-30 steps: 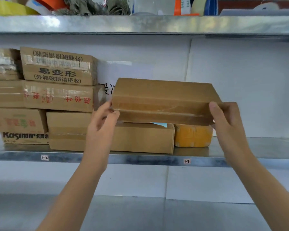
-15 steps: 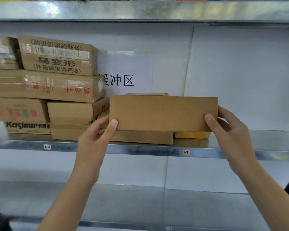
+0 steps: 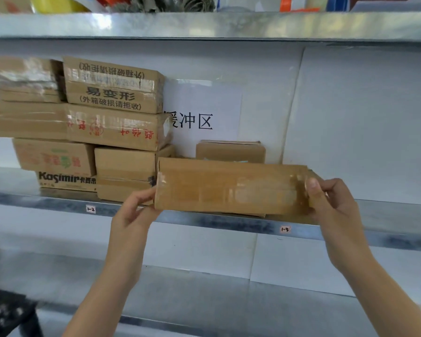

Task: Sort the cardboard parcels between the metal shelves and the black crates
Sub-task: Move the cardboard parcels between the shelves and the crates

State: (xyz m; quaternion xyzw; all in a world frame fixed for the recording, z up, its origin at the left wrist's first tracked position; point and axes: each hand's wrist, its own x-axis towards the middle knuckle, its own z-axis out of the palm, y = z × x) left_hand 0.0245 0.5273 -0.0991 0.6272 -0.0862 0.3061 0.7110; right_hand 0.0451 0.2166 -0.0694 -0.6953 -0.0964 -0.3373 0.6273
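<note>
A flat brown cardboard parcel (image 3: 231, 187) with glossy tape on its face is held at the front of the middle metal shelf (image 3: 219, 221). My left hand (image 3: 134, 210) grips its left end and my right hand (image 3: 326, 198) grips its right end. The parcel covers the box beneath it; I cannot tell if it rests on it. Behind it stands another small brown parcel (image 3: 230, 152). To the left is a stack of several taped cardboard parcels (image 3: 112, 110).
A white sheet with black characters (image 3: 199, 117) hangs on the back wall. The shelf above (image 3: 209, 25) carries tape rolls and clutter. A lower metal shelf (image 3: 204, 300) lies below. The corner of a dark object (image 3: 7, 312) shows at bottom left. Labels 1-2 and 1-3 mark the shelf edge.
The parcel has come down from in front of the wall sheet to shelf level and turned, its taped face now toward me. Both hands kept hold of its ends.
</note>
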